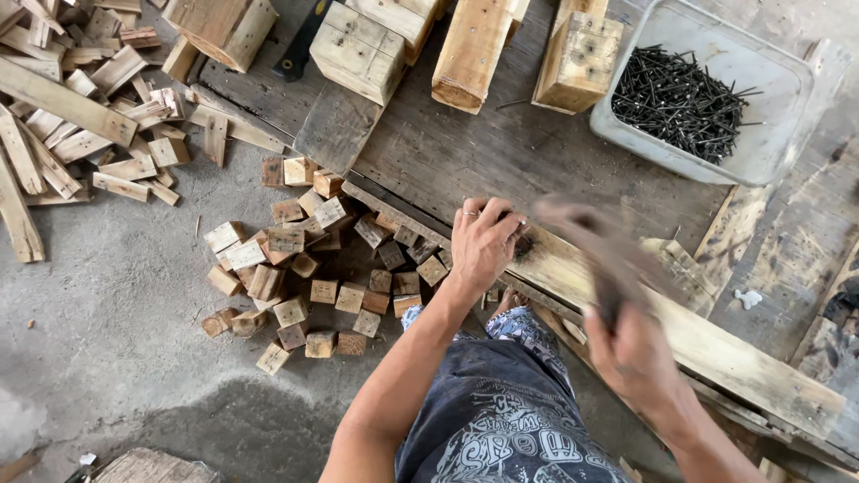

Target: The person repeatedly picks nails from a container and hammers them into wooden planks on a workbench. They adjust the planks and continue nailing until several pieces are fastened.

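— Right hand [637,358] sits closest, fist wrapped round a hammer [586,246], blurred mid-swing.

— And the left hand [481,241]?

— Pressed on the long plank [716,344], fingers pinched at a dark spot, probably a nail; too blurred to be sure.

— How far along?

— I'd judge partway: cut blocks [304,277] lie heaped on the concrete, and the tub of nails [684,94] looks well stocked.

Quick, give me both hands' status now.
Left hand: pressed on the long pale wooden plank, fingers curled at something small, unclear.
Right hand: closed on a blurred dark hammer.
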`<state>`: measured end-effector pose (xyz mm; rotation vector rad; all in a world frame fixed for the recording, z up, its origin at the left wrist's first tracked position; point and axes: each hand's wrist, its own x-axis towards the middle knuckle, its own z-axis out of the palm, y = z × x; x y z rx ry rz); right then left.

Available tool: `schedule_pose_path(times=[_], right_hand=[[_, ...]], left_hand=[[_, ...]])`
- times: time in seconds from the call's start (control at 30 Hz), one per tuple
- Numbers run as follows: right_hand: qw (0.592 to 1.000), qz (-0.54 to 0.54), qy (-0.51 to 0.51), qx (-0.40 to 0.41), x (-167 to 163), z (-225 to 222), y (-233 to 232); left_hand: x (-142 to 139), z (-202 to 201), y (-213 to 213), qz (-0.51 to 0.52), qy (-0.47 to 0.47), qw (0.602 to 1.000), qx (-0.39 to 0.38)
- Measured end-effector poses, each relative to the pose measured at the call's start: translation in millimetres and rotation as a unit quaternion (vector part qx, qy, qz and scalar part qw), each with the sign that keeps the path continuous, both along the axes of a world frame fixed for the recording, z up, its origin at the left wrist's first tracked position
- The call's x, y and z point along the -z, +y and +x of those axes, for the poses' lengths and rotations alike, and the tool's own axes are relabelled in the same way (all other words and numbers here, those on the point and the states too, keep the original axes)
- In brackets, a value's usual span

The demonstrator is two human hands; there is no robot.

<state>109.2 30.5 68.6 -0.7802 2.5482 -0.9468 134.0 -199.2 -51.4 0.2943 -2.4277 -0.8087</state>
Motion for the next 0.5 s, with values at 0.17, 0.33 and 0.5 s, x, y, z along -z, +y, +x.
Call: schedule_pose_path(times=[0.17,0.33,0.5], right_hand=[[0.996,0.073,-0.057,0.001,15,10,3],[0.965,-0.054,-0.221,0.134,8,22,25],[0.945,-0.134,-0.25,0.165,17,27,24]], left_hand=[[-6,10,1,0.003,-0.002,1.0,0.02],[-2,18,-35,0.256,0.0,0.96,0.116],[22,8,-58,0.486,-0.081,0.846,0.202]])
